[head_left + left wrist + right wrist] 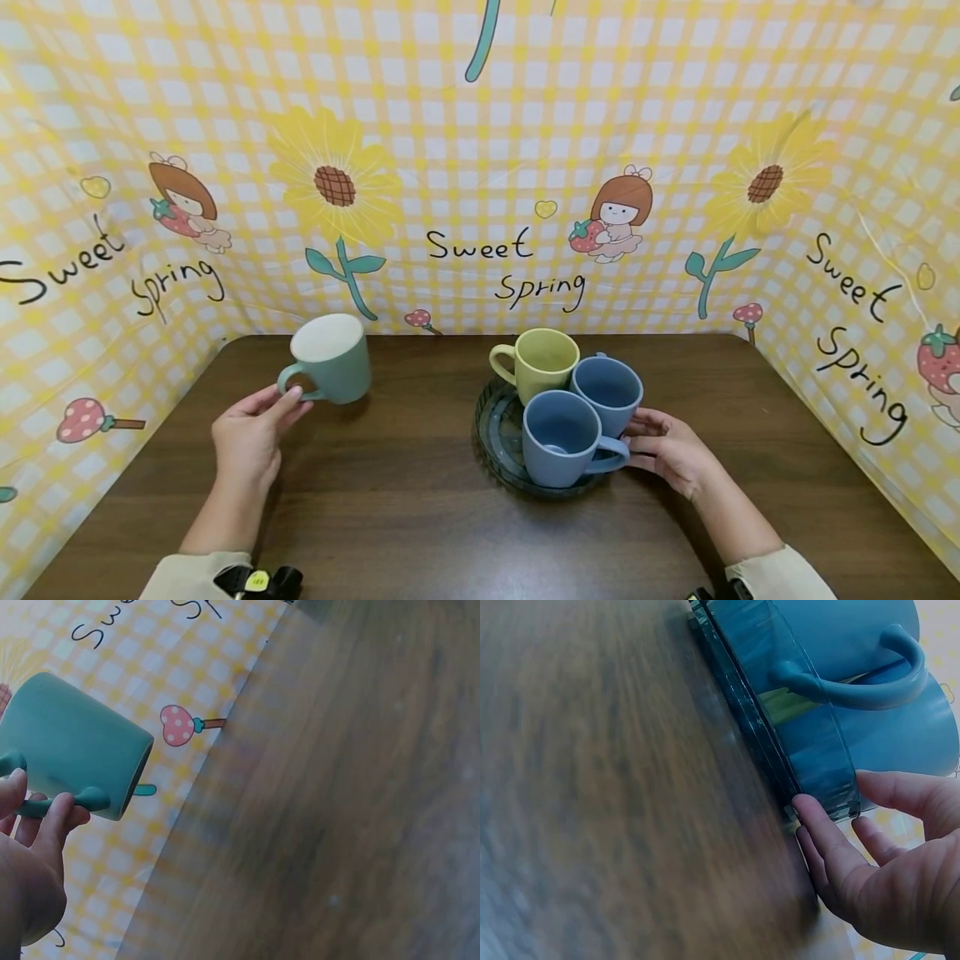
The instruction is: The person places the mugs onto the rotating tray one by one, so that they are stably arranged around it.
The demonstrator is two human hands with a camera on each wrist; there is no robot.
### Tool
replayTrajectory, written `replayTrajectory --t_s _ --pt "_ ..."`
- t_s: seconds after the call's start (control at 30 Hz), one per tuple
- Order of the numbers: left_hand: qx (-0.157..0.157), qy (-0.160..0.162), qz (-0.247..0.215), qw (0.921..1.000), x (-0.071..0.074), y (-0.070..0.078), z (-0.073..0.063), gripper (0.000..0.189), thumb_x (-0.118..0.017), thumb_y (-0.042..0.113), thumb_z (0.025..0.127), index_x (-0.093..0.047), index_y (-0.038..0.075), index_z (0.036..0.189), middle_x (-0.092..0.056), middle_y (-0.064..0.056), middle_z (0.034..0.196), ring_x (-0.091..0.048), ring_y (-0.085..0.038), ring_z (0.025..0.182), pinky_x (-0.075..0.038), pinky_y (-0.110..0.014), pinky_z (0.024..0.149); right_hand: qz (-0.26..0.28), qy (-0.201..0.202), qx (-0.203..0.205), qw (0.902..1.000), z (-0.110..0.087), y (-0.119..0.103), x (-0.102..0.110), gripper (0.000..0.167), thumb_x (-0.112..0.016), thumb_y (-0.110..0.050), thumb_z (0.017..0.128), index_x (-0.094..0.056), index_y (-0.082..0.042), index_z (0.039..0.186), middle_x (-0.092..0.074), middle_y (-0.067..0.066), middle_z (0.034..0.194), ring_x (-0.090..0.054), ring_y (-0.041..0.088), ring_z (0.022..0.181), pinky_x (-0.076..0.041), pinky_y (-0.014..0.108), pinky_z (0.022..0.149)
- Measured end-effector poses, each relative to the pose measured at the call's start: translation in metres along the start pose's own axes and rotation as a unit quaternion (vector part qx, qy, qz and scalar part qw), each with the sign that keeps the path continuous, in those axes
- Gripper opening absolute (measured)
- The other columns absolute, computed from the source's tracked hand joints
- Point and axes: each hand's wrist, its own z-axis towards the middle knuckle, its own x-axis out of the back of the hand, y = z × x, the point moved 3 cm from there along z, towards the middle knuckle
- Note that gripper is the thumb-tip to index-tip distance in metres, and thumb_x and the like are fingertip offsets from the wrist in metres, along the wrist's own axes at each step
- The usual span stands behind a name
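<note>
A green mug [341, 367] with a pale inside is up off the table at the left, a little tilted. My left hand [251, 433] pinches its handle [56, 804] between thumb and fingers. Right of centre, a dark, clear round tray [501, 433] with a raised rim carries a yellow-green mug [546, 362] and two blue mugs: a front blue mug [558, 442] and a rear blue mug [609, 392]. At the tray's right edge, my right hand [671, 450] holds the rim, thumb [892, 787] at its top and fingers lower on its side.
The brown wooden table [390, 500] spreads between and in front of the hands. Yellow checked cloth [465, 150] with printed flowers and lettering walls off the back and both sides.
</note>
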Motion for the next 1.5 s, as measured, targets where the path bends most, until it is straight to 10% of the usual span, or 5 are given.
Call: replayTrajectory --t_s 1.5 --pt "0.027 -0.103 0.015 0.9941 -0.032 -0.008 -0.021 0.015 -0.070 -0.014 0.082 -0.076 0.000 0.085 -0.073 -0.010 0.083 -0.073 -0.021 0.075 -0.060 -0.035 0.071 0.001 0.007 -0.007 1.0000 -0.005 0.002 -0.002 0.041 -0.060 0.009 0.089 -0.048 0.000 0.127 -0.064 0.007 0.109 -0.066 0.019 0.093 -0.058 0.040 0.085"
